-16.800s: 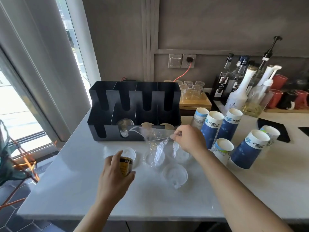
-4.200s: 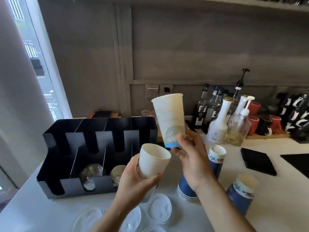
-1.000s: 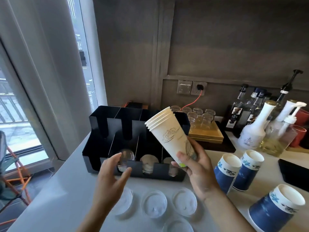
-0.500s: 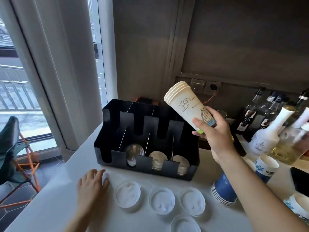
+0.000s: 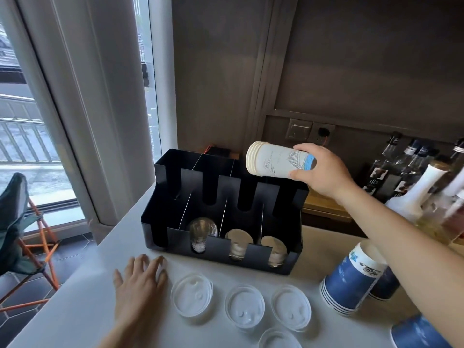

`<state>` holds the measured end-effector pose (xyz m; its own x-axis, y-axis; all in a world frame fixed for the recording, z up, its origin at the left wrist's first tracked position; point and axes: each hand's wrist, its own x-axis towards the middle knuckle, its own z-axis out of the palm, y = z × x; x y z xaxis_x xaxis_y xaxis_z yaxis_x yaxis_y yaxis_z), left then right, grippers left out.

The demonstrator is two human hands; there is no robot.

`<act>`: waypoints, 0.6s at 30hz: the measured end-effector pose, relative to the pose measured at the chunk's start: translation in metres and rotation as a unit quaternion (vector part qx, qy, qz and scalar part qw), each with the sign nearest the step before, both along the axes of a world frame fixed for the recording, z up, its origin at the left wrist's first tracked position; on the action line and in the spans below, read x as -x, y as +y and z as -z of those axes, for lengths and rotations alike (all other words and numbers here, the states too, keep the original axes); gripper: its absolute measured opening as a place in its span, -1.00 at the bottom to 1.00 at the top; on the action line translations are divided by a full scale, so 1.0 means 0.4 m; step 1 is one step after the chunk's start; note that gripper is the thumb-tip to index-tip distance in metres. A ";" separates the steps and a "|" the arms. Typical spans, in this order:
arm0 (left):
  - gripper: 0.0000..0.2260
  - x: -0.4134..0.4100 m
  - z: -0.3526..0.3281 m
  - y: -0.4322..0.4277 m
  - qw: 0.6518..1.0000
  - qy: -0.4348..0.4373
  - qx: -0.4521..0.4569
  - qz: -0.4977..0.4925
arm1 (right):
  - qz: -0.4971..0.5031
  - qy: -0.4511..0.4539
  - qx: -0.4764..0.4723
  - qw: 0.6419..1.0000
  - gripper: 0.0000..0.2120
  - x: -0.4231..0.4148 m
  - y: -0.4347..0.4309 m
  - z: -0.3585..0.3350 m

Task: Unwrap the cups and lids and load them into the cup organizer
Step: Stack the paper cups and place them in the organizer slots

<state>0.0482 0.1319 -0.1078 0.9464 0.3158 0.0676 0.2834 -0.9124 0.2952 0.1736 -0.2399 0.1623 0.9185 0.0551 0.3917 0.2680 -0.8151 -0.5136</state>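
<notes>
My right hand (image 5: 320,172) grips a stack of white paper cups (image 5: 273,160) by its base, lying almost level with the rims pointing left, above the back right of the black cup organizer (image 5: 175,222). The organizer's front slots hold a clear cup (image 5: 200,231) and two stacks of lids (image 5: 238,243). My left hand (image 5: 139,285) rests flat and open on the white counter, in front of the organizer's left end. Several clear lid stacks (image 5: 192,295) lie on the counter near me.
Stacks of blue paper cups (image 5: 351,280) stand at the right. Syrup bottles and a white pump bottle (image 5: 411,194) line the back right by the wall. A window and a folding chair (image 5: 15,222) are at the left, past the counter (image 5: 75,297) edge.
My right hand has tipped the white cup stack from slanted to nearly level and brought it lower over the organizer's rear right. My left hand stays flat on the counter.
</notes>
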 end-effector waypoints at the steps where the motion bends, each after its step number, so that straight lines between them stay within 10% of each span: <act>1: -0.49 0.000 0.003 0.001 1.000 -0.001 -0.001 0.001 | -0.006 0.017 0.039 0.999 -0.45 -0.011 0.005 -0.015; 18: -0.59 -0.010 0.011 0.003 1.000 0.028 -0.014 -0.006 | -0.097 0.230 0.369 0.895 -0.55 -0.216 0.250 -0.111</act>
<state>0.0521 0.1332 -0.1122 0.9452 0.3257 0.0237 0.3095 -0.9164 0.2538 0.2600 -0.1400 0.2068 0.9180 0.3196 -0.2348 0.3404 -0.9388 0.0529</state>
